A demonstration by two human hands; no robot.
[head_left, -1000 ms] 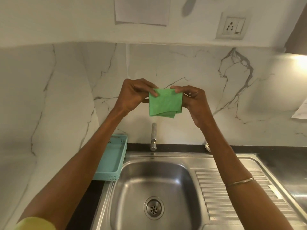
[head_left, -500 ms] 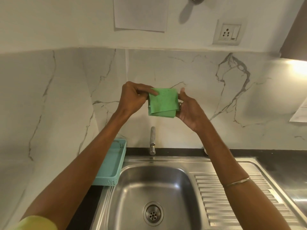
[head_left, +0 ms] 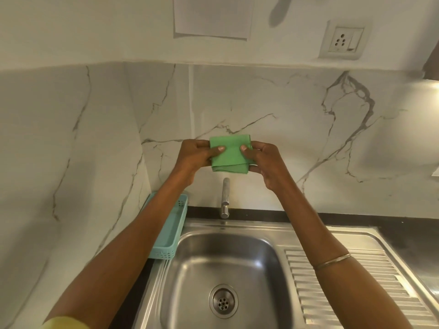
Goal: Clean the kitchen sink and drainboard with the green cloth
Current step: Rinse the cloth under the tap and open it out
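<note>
Head view: left hand (head_left: pixel 198 155) and right hand (head_left: pixel 262 160) pinch the folded green cloth (head_left: pixel 230 154), thumbs on top, above the sink (head_left: pixel 228 276), probably forming 1 compact wiping pad.

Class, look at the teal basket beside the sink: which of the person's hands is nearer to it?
Left. The left hand holds the green cloth above the teal basket; the right hand is farther, over toward the drainboard.

Yellow sleeve (head_left: pixel 64 322) on left arm; thin metal bangle (head_left: pixel 331 261) on right wrist.
</note>
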